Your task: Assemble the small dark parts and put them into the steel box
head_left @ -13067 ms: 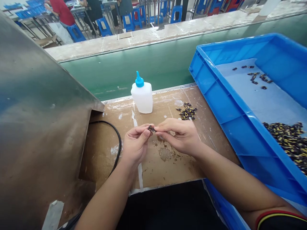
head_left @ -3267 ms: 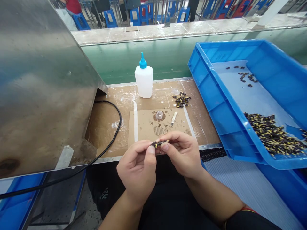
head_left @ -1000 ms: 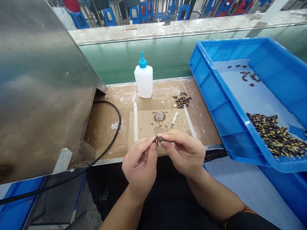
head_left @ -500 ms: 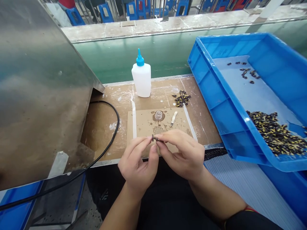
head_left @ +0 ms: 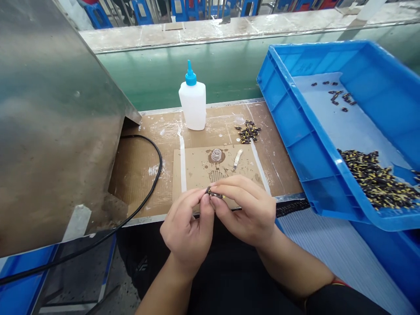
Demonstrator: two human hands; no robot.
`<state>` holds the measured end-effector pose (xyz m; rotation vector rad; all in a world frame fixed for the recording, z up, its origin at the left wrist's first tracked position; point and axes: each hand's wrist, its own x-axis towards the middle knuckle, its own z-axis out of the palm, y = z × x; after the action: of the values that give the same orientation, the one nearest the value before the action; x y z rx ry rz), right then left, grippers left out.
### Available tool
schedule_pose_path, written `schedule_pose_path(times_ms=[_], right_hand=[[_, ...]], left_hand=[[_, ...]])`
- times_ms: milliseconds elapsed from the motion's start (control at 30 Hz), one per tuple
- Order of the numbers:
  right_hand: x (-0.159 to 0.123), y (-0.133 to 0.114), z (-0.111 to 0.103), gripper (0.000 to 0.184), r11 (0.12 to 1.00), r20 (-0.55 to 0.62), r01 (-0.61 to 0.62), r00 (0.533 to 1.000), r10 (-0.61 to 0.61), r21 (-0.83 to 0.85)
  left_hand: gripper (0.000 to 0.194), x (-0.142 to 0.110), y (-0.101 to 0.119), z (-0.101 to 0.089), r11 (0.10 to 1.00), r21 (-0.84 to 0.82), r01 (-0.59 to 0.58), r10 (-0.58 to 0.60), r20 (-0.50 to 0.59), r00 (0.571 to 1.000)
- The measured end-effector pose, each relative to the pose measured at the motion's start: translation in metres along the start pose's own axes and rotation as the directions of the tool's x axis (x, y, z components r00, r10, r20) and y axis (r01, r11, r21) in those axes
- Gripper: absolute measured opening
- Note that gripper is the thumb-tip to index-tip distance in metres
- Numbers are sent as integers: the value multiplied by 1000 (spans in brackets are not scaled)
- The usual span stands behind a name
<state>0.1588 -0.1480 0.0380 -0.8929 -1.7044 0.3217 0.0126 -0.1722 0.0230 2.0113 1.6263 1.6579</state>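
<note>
Between my fingertips is a small black-and-yellow part (head_left: 216, 195), lying roughly level above the near edge of the cardboard. My left hand (head_left: 188, 227) pinches its dark left end between thumb and fingers. My right hand (head_left: 247, 208) closes on its middle from the right, and a yellow tip shows below the right fingers. Just beyond the hands are a small clear glass cup (head_left: 216, 154) on a wet stain and a short tool wrapped in white (head_left: 238, 159). A pile of similar black-and-yellow parts (head_left: 248, 132) lies farther back.
A white squeeze bottle (head_left: 193, 105) with a blue nozzle stands at the back. On the right, a blue crate (head_left: 282, 113) holds many similar parts. A metal housing (head_left: 59, 113) fills the left, with a black cable (head_left: 157, 175) looping beside it. Behind runs a green belt (head_left: 147, 74).
My left thumb has risen to press against the part's left end. The part has turned slightly, showing more of its length and the yellow tip. The view has shifted a little.
</note>
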Motion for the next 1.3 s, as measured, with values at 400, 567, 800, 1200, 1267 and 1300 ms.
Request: schedule_pose_path(times_ms=[400,567,800,1200,1267,1300], right_hand=[[0,-3,-3,17,965,61,-171,985,162,201],[-1,-2,-3,16,951,76,-207,978,194,230],[-2,0,-3,16,935,90,-236,971,220,263],[-1,3,-3,16,926,105,-246,969,225,287],[-2,4,-3,16,920,112,-255,966,231,296],[-2,4,-3,16,919,115,-256,966,231,300]], left_hand=[[13,1,7,-4,994,-42,101,-100,30,995],[13,1,8,-3,989,-66,130,-129,27,991],[12,0,8,-1,980,-81,183,-182,22,983],[12,-1,9,3,958,-146,247,-248,15,969],[13,-1,9,4,948,-166,271,-271,24,962],[13,0,9,4,945,-173,277,-277,26,960]])
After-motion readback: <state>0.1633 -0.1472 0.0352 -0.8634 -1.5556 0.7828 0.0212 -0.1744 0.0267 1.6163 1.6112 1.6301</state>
